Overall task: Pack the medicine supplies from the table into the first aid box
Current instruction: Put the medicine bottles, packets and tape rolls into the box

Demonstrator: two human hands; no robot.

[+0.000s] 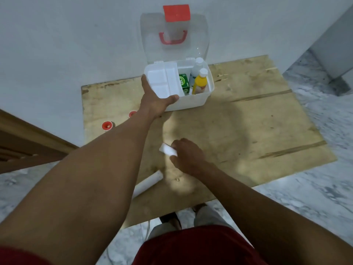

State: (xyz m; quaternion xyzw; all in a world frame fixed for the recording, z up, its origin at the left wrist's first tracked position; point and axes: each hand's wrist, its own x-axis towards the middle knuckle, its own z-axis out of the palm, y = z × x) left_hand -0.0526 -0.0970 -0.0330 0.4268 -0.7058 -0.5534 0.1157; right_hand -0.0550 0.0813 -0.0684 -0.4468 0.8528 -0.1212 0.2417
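Observation:
The white first aid box (193,101) stands open at the back of the wooden table, its clear lid (172,52) with a red handle leaning on the wall. Inside stand a yellow bottle (200,83), a white bottle (195,70) and a green carton (183,83). A white inner tray (159,79) rests across the box's left side, and my left hand (155,100) grips the box's front left corner there. My right hand (186,155) holds a small white box (167,149) just above the table's middle. A white roll (148,184) lies at the front left edge.
Two red-capped tape rolls, one (107,125) at the table's left edge and one (132,113) beside my left forearm. The wooden table (257,127) stands against a white wall. A brown wooden piece (23,142) is at the left. Marble floor surrounds the table.

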